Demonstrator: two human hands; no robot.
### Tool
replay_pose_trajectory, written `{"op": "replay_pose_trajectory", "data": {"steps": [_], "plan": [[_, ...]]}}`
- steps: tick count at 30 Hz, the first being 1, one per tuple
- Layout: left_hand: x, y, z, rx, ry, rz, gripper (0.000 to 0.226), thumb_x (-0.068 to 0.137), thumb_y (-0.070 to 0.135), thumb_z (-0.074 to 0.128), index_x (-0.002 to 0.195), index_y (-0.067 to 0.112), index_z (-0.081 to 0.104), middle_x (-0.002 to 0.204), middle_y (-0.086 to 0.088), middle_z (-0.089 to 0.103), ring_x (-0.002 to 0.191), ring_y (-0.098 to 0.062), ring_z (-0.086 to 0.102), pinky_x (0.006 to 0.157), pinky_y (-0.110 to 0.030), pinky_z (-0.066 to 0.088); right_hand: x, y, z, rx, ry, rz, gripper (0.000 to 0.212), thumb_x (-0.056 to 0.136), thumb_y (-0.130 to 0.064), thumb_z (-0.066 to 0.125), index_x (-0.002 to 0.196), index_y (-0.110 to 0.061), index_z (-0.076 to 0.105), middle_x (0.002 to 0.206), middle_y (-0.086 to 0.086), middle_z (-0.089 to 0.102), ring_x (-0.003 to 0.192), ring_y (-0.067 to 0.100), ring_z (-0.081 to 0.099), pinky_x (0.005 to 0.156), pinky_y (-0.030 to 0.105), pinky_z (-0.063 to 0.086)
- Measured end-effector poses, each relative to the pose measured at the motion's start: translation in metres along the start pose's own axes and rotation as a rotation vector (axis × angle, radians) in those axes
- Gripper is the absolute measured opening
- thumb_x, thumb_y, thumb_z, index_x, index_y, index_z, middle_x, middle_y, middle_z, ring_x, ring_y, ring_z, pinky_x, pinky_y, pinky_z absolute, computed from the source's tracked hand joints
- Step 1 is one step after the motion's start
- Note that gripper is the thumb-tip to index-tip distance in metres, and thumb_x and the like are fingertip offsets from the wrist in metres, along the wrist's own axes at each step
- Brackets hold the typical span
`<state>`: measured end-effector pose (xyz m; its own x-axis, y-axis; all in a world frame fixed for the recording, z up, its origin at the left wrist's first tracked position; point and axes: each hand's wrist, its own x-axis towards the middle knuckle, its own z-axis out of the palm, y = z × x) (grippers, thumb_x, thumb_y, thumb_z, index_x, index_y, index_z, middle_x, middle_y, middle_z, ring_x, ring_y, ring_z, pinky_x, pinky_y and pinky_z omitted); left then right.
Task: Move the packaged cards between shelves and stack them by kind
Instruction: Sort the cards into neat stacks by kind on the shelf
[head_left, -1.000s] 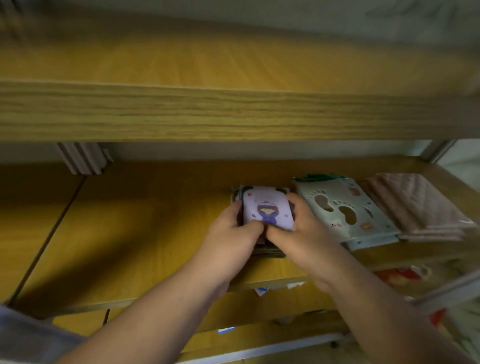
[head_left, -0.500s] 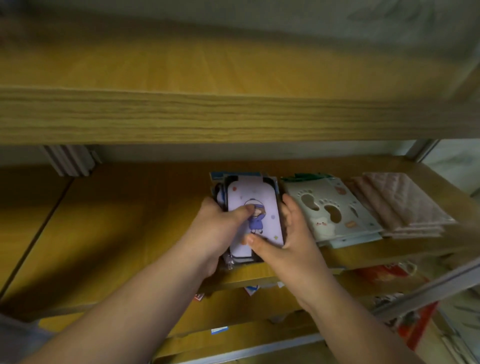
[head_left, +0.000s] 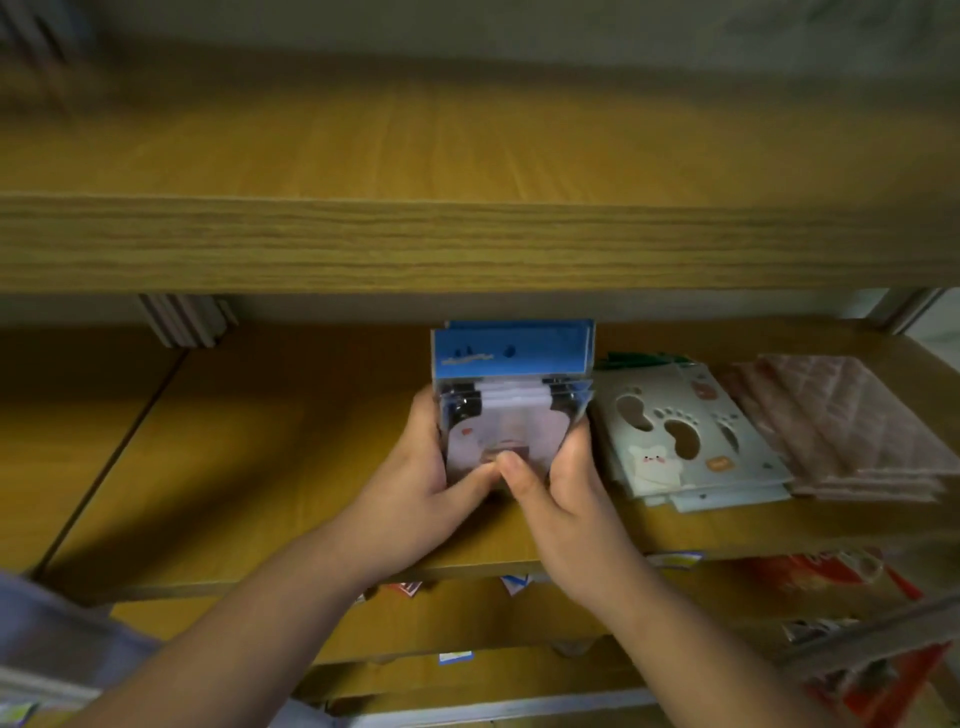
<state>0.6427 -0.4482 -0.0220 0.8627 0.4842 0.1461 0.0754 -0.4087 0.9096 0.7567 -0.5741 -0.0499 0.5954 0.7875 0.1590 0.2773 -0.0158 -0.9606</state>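
A stack of clear-packaged cards with blue headers (head_left: 511, 358) stands tilted up off the middle shelf (head_left: 291, 441). My left hand (head_left: 415, 478) grips its left side and my right hand (head_left: 558, 488) grips its right side, both thumbs pressing on the front pack. To the right lies a stack of grey paw-print card packs (head_left: 685, 431), and beyond it a stack of pink quilted packs (head_left: 841, 421). The lower part of the held stack is hidden by my hands.
The top shelf board (head_left: 467, 239) hangs just above the held stack. A grey shelf bracket (head_left: 182, 319) stands at the back left. Below the middle shelf, a lower shelf (head_left: 467, 623) holds red packages (head_left: 841, 571) at the right.
The stack lay flat under my hands with a purple cartoon pack on top; now both hands have tipped it upright, showing the blue headers. The view has moved closer.
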Motion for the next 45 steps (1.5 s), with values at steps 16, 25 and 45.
{"op": "replay_pose_trajectory", "data": {"steps": [16,25,45], "plan": [[0.012,-0.007,-0.001,0.129,0.122,0.019,0.055,0.083,0.044,0.073,0.128,0.044,0.04,0.125,0.018,0.057,0.114,0.013,0.054,0.087,-0.008,0.048,0.019,-0.01,-0.003,-0.126,0.137,-0.01,0.042,0.08,-0.052,0.066,0.12,-0.046,0.054,0.114,-0.028,0.066,0.107,-0.01,0.061,0.081,0.006,0.048],[0.037,-0.02,-0.027,0.371,0.128,-0.417,0.062,0.07,0.07,0.061,0.108,0.021,0.066,0.113,-0.008,0.068,0.108,-0.032,0.06,0.089,-0.042,0.052,0.066,-0.023,0.012,-0.158,0.066,0.323,0.021,0.076,-0.037,0.067,0.07,-0.017,0.066,0.069,-0.003,0.07,0.067,0.011,0.066,0.057,0.027,0.048],[0.06,0.053,0.159,0.385,0.176,-0.254,0.041,0.09,0.038,0.067,0.127,0.025,0.053,0.121,0.0,0.061,0.117,-0.024,0.056,0.096,-0.041,0.047,0.003,0.008,-0.186,-0.829,-0.045,0.266,0.083,0.077,-0.073,0.043,0.146,-0.028,0.034,0.15,0.004,0.039,0.133,0.031,0.041,0.102,0.045,0.041]]}}
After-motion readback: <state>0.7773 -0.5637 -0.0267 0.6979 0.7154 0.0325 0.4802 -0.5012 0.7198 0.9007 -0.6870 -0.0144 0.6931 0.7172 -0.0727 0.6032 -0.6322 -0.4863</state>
